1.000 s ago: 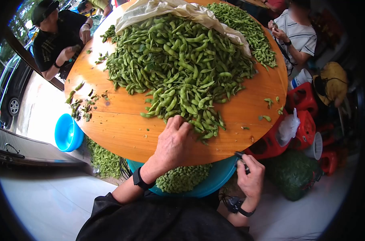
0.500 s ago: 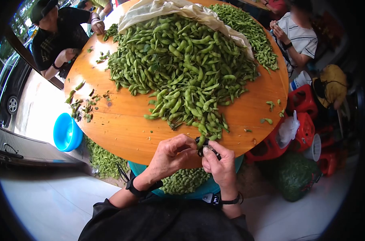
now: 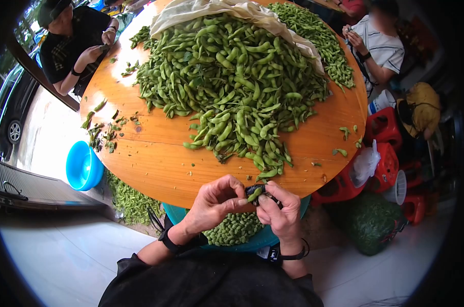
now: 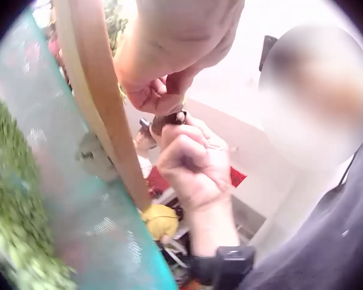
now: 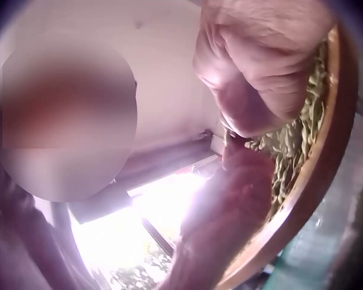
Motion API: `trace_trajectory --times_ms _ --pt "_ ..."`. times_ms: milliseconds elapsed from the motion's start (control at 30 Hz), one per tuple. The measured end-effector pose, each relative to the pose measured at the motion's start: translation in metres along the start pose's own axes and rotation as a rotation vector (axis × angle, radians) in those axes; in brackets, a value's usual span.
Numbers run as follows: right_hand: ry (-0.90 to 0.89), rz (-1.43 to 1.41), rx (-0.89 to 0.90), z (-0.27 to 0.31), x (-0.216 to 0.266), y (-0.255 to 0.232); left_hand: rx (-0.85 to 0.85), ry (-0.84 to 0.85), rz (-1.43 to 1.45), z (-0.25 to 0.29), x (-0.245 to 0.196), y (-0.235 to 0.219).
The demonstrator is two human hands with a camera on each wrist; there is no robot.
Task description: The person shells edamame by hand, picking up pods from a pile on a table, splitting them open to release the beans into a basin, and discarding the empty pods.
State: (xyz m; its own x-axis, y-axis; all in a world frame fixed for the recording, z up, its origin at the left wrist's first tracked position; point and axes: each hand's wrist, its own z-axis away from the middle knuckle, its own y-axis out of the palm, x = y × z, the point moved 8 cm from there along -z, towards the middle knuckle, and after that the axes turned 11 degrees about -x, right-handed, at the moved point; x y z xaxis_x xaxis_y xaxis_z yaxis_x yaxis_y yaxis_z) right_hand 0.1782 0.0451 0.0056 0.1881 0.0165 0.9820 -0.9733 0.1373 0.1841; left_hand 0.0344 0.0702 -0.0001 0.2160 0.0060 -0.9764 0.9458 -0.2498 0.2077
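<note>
A big heap of green bean pods covers the round wooden table. Both hands meet at the table's near edge. My left hand pinches one green pod by thumb and fingers. My right hand grips small dark scissors right against that pod. Below the hands a teal basin holds more pods. In the left wrist view the right hand curls into a fist under the left fingers. In the right wrist view the pile lies behind both hands.
Two other people sit at the far sides of the table. A blue bowl and loose pods lie on the floor at left. Red stools and a green bag stand at right. A pale cloth tops the pile.
My left hand left the pile with a pod and drew back to the table's edge. My right hand rose from beside the edge with the scissors and met it.
</note>
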Motion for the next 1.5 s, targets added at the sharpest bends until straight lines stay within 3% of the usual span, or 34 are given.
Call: trace_trajectory --times_ms 67,167,233,300,333,367,433,467,533,633,767,900,967,1033,1167,1300,1400,1500 --pt "0.286 -0.469 0.083 0.006 -0.011 0.002 0.063 -0.405 0.601 0.008 0.018 0.014" --pt "0.386 -0.614 0.113 0.007 -0.028 -0.003 0.130 -0.515 0.805 0.011 0.030 0.026" --pt "0.371 -0.545 0.096 0.006 -0.023 -0.003 0.178 -0.524 0.793 0.008 0.025 0.029" --pt "0.144 -0.058 0.019 0.001 -0.004 -0.010 0.044 -0.405 0.383 0.003 0.017 0.021" --pt "0.070 0.157 -0.036 0.002 0.003 -0.015 0.070 -0.329 0.250 0.003 0.012 0.024" --pt "0.070 0.158 -0.034 0.003 0.004 -0.014 0.024 -0.256 0.075 0.005 0.015 0.022" --pt "-0.238 0.537 0.005 0.006 0.024 -0.007 -0.072 0.181 -0.517 -0.002 -0.021 0.022" --pt "-0.268 0.598 -0.004 0.007 0.030 -0.004 -0.072 0.182 -0.518 -0.002 -0.022 0.022" --pt "-0.316 0.628 -0.014 0.010 0.036 -0.001 -0.093 0.016 -0.479 -0.002 -0.009 0.016" --pt "-0.391 0.651 -0.020 0.012 0.036 -0.001 -0.072 0.154 -0.588 -0.001 -0.013 0.021" --pt "-0.399 0.669 -0.008 0.010 0.037 -0.002 0.017 0.161 -0.622 0.001 -0.015 0.023" --pt "-0.390 0.682 -0.010 0.006 0.039 -0.004 0.054 0.039 -0.457 0.001 -0.003 0.023" --pt "-0.427 0.731 -0.129 0.009 0.043 -0.005 0.065 -0.038 -0.400 0.001 0.004 0.024" --pt "-0.485 0.757 -0.195 0.013 0.040 0.000 0.011 -0.367 0.084 0.004 0.022 0.027" --pt "-0.615 0.860 -0.346 0.023 0.036 0.008 -0.072 -0.508 0.347 0.009 0.030 0.033" --pt "-0.717 0.957 -0.385 0.034 0.028 0.020 -0.143 -0.454 0.298 0.009 0.028 0.029" --pt "-0.772 0.974 -0.377 0.037 0.026 0.026 -0.164 -0.519 0.335 0.012 0.029 0.026" --pt "-0.745 0.883 -0.374 0.033 0.025 0.023 -0.201 -0.415 0.474 0.010 0.034 0.023"
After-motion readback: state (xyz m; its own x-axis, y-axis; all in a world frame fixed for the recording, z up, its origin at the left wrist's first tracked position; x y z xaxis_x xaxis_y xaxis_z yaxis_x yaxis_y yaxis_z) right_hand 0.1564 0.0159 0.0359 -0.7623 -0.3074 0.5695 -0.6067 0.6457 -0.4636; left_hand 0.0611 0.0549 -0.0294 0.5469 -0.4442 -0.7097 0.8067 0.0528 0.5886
